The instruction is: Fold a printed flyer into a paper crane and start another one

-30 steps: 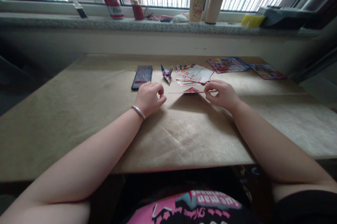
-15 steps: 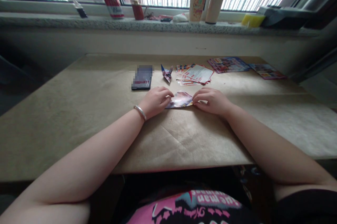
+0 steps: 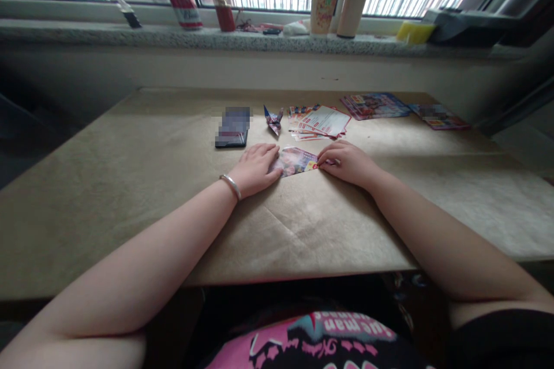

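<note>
A colourful printed sheet of paper (image 3: 298, 161) lies on the table in front of me. My left hand (image 3: 257, 168) rests flat over its left end, fingers stretched out and thumb pressing near the lower edge. At the opposite end, my right hand (image 3: 344, 162) pinches the right corner between thumb and fingers. That corner is partly hidden by the fingertips. Just beyond the sheet stands a folded paper crane (image 3: 273, 122). Right of the crane, a fanned stack of printed cards (image 3: 326, 120) lies close to my right fingertips.
A dark phone (image 3: 234, 126) lies left of the crane. Farther right on the table (image 3: 130, 184) are a pile of colourful packs (image 3: 376, 106) and another pack (image 3: 439, 116). The windowsill (image 3: 259, 41) bears a red can (image 3: 184, 6), a patterned cup (image 3: 325, 4) and a yellow object (image 3: 415, 32).
The sheet now lies flatter, with more of its print showing. My left hand has flattened onto it, while my right hand stays at the right corner.
</note>
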Tool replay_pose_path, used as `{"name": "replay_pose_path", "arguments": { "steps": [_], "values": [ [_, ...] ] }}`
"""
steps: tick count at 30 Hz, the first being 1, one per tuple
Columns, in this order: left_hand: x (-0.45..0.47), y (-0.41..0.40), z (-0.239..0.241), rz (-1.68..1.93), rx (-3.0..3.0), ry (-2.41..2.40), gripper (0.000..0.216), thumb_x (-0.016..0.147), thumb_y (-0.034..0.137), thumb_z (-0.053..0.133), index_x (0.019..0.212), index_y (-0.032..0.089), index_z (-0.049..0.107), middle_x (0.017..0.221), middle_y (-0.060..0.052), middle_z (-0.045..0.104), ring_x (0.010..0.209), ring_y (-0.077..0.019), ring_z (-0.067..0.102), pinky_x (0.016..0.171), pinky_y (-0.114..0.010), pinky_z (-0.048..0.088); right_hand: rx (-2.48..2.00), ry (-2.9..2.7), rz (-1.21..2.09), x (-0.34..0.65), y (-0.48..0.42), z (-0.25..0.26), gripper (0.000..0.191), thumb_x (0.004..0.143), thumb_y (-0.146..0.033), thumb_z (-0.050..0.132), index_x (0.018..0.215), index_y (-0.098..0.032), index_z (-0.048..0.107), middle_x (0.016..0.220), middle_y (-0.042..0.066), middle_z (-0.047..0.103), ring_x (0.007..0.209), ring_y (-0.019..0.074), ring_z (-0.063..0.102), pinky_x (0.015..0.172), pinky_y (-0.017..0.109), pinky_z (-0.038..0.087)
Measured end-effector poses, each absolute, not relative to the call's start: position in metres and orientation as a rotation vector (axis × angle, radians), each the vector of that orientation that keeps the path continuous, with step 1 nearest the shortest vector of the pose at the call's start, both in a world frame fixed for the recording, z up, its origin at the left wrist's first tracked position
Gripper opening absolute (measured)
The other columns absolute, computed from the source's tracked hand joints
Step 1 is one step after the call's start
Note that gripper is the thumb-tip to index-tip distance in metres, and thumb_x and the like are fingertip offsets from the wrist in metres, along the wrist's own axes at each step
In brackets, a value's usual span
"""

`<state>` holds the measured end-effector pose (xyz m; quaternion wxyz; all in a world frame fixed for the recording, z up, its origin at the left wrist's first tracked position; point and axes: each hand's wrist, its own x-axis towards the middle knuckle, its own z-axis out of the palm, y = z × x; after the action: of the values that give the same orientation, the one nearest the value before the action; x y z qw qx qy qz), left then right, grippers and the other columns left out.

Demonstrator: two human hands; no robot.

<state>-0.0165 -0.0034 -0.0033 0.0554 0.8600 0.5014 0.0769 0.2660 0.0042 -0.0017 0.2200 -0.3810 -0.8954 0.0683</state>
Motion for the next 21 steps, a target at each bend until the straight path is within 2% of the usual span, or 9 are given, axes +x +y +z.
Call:
{"name": "replay_pose_path", "arguments": {
  "steps": [7, 11, 16, 21],
  "values": [
    [-0.018, 0.0, -0.002, 0.248, 2.599, 1.479, 0.067, 0.09, 0.053, 0.043, 0.143, 0.013, 0.048, 0.153, -0.011, 0.042, 0.141, -0.0301, 0.035, 0.119, -0.044, 0.027, -1.261, -2.41, 0.14, 0.267, 0.008, -0.007, 0.025, 0.086, -0.032, 0.062, 0.105, -0.021, 0.074, 0.108, 0.009, 0.072, 0.105, 0.0268, 0.061, 0.096, 0.044, 0.049],
    [-0.021, 0.003, -0.003, 0.327, 2.61, 1.377, 0.063, 0.089, 0.052, 0.047, 0.139, 0.014, 0.053, 0.148, -0.011, 0.049, 0.138, -0.0268, 0.041, 0.118, -0.04, 0.03, -1.328, -2.343, 0.092, 0.267, 0.01, -0.012, 0.029, 0.084, -0.037, 0.065, 0.105, -0.021, 0.076, 0.117, 0.011, 0.069, 0.113, 0.0297, 0.058, 0.103, 0.049, 0.044],
    [-0.017, 0.0, 0.001, 0.255, 2.591, 1.437, 0.072, 0.088, 0.055, 0.048, 0.146, 0.013, 0.042, 0.155, -0.012, 0.039, 0.143, -0.0309, 0.032, 0.12, -0.048, 0.021, -1.301, -2.32, 0.143, 0.265, 0.013, -0.015, 0.026, 0.083, -0.031, 0.065, 0.103, -0.02, 0.076, 0.115, 0.013, 0.069, 0.112, 0.0308, 0.058, 0.103, 0.053, 0.043],
    [-0.012, -0.002, 0.002, 0.203, 2.561, 1.523, 0.082, 0.085, 0.064, 0.049, 0.148, 0.013, 0.036, 0.156, -0.016, 0.035, 0.144, -0.0352, 0.03, 0.12, -0.055, 0.017, -1.272, -2.263, 0.239, 0.261, 0.014, -0.015, 0.019, 0.078, -0.022, 0.065, 0.095, -0.02, 0.075, 0.109, 0.011, 0.071, 0.108, 0.0289, 0.06, 0.101, 0.051, 0.044]
  ]
}}
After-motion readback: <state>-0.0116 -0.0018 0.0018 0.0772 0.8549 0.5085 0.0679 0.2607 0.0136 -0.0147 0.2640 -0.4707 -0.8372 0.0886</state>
